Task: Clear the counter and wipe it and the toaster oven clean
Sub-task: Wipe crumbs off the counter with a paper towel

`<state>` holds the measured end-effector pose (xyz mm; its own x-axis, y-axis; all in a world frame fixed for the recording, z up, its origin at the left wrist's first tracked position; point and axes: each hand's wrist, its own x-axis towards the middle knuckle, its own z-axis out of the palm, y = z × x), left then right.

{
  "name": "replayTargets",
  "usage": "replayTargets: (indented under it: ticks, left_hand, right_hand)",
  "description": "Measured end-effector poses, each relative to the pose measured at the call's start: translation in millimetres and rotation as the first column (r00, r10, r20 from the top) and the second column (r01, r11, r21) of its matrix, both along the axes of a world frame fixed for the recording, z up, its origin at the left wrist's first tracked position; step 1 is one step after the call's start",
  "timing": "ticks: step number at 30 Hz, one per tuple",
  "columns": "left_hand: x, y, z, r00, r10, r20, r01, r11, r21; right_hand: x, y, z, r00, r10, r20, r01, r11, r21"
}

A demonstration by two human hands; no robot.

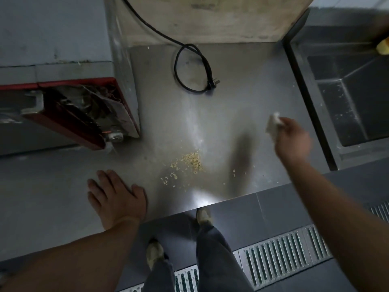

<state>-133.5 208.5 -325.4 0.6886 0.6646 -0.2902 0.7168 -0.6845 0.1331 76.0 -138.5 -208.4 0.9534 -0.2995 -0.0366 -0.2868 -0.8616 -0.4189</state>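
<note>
A steel counter point(221, 106) fills the middle of the view. A small heap of pale crumbs point(190, 163) lies near its front edge, with loose bits scattered around it. My right hand point(292, 140) grips a crumpled white cloth point(273, 124) just above the counter's right side, blurred by motion. My left hand point(115, 197) rests flat on the counter at the front left, fingers spread. The red toaster oven point(73, 114) sits at the left with its door hanging open and a dirty inside.
A black power cord point(193, 68) with its plug lies coiled at the back of the counter. A sink basin point(353, 98) lies to the right. A yellow object point(383, 47) shows at the far right edge. Floor drain grates point(284, 256) run below the counter.
</note>
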Motion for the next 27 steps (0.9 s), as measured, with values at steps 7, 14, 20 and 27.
replayTargets:
  ticks: [7,14,20,27]
  left_hand:
    - [-1,0,-2,1.0,-0.008,0.0,0.008,1.0,0.018]
    - [0,-1,0,0.999,-0.003,0.033,0.002,1.0,0.008]
    - [-1,-2,1,0.995,0.009,0.1,-0.008,1.0,-0.007]
    - [-2,0,-1,0.998,0.008,0.057,-0.008,1.0,-0.013]
  right_hand:
    - [-28,-16,-33,0.932,-0.057,-0.357,0.001,0.988,-0.156]
    - [-133,91,-56,0.96,0.143,-0.242,-0.172,0.98,-0.103]
    - [-150,146,-43,0.925,0.234,-0.298,-0.212,0.971,0.107]
    - [-110,88,-18,1.0,-0.01,-0.012,0.011,0.987,0.158]
